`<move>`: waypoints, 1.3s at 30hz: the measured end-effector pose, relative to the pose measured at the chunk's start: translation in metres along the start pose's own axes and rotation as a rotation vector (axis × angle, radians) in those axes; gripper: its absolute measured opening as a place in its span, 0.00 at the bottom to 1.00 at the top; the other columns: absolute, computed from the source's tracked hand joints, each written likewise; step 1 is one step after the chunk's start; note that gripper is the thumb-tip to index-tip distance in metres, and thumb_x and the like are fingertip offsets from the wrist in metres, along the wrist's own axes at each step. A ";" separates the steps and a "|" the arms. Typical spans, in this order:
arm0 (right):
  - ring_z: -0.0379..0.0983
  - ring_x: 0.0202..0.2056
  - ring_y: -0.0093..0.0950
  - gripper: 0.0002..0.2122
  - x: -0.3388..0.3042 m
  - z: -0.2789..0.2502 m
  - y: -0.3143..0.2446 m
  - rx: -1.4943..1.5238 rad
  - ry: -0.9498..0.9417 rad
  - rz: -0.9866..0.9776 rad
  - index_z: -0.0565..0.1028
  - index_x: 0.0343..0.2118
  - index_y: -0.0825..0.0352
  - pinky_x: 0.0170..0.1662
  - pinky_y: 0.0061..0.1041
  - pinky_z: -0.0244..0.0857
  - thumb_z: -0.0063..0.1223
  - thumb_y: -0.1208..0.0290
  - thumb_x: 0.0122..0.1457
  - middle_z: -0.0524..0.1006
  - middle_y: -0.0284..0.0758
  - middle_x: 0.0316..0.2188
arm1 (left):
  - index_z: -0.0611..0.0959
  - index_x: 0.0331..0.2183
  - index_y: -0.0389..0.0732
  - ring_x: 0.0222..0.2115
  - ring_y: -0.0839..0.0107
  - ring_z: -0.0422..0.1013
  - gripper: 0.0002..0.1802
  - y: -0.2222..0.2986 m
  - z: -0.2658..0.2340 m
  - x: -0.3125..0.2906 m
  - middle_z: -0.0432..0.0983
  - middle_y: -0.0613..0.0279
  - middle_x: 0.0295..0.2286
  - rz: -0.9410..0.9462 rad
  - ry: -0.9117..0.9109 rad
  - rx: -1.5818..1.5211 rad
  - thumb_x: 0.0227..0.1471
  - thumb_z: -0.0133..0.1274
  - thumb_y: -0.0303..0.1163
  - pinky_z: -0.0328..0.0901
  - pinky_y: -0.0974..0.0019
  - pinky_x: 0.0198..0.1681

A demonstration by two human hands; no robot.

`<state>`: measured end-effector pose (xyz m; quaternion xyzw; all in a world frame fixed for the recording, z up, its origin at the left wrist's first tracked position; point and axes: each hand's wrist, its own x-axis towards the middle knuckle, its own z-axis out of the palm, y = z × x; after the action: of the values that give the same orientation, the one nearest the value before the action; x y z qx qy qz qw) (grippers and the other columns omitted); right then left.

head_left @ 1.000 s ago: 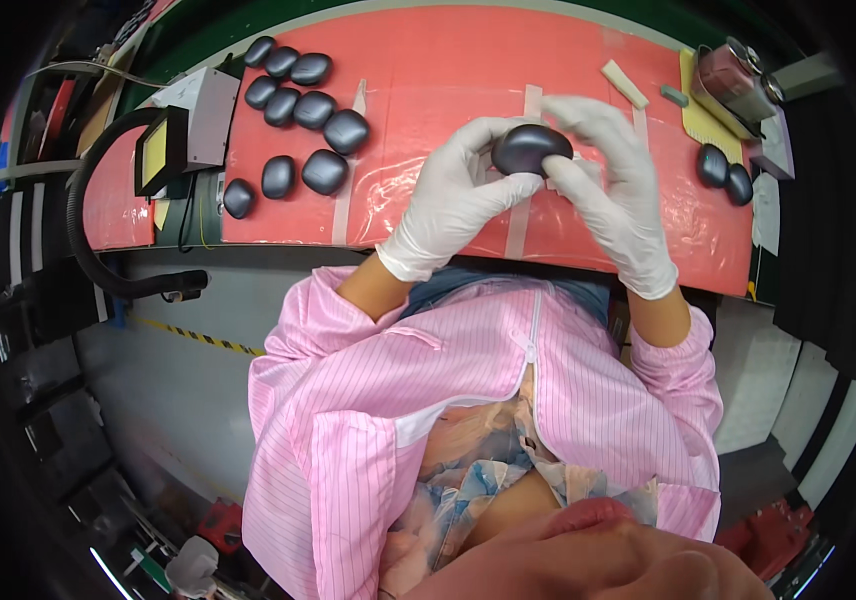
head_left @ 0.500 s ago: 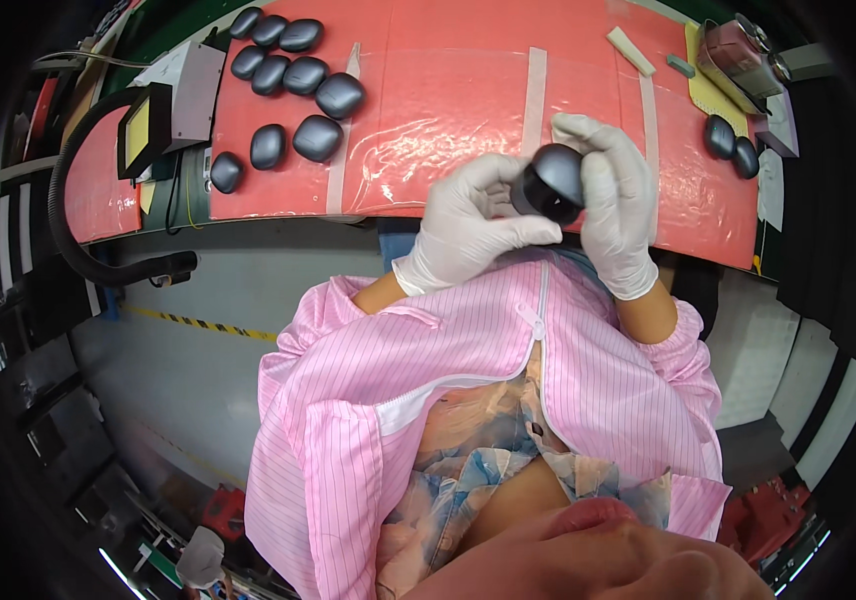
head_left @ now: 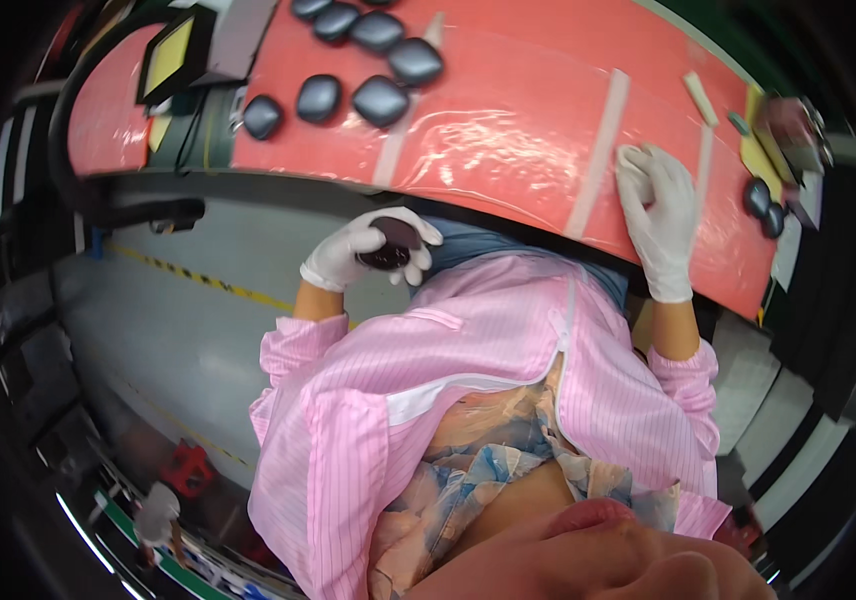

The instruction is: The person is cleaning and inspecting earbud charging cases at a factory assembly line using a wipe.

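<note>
Left hand [head_left: 346, 252] now alone holding dark rounded piece [head_left: 391, 244], right hand [head_left: 666, 212] apart

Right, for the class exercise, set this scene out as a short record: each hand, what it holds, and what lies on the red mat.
Left hand: white glove, grip closed around a dark case, off the near edge of the mat
Right hand: white glove, fingers bent, above or on the red mat; cannot tell whether it holds anything
Mat, left part: several dark rounded cases, some cut off by the picture's edge
Mat, right part: pale strip; two more dark cases side by side
</note>
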<state>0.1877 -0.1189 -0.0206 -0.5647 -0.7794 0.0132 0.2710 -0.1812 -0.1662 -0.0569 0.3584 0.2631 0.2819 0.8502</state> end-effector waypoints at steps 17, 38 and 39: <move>0.73 0.39 0.29 0.11 -0.011 -0.003 -0.024 0.624 -0.119 0.308 0.77 0.42 0.71 0.45 0.25 0.66 0.50 0.84 0.56 0.76 0.38 0.36 | 0.74 0.46 0.29 0.34 0.57 0.75 0.40 -0.006 -0.073 -0.056 0.77 0.50 0.33 0.836 0.704 -0.930 0.55 0.41 0.60 0.73 0.62 0.36; 0.74 0.33 0.31 0.13 0.006 -0.016 -0.064 0.772 0.109 -0.058 0.78 0.33 0.65 0.38 0.29 0.66 0.54 0.85 0.43 0.78 0.32 0.31 | 0.76 0.45 0.25 0.42 0.51 0.75 0.42 0.027 0.109 0.090 0.74 0.42 0.44 0.129 0.234 -0.729 0.57 0.38 0.61 0.73 0.56 0.40; 0.74 0.33 0.30 0.13 0.009 -0.019 -0.065 0.684 0.047 -0.196 0.78 0.33 0.63 0.38 0.29 0.66 0.55 0.85 0.43 0.78 0.30 0.31 | 0.75 0.45 0.25 0.42 0.51 0.74 0.42 0.022 0.108 0.090 0.74 0.42 0.44 0.148 0.216 -0.758 0.57 0.38 0.61 0.73 0.55 0.41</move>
<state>0.1372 -0.1402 0.0202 -0.3639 -0.7739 0.2344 0.4623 -0.0545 -0.1427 0.0030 0.0057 0.2018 0.4554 0.8671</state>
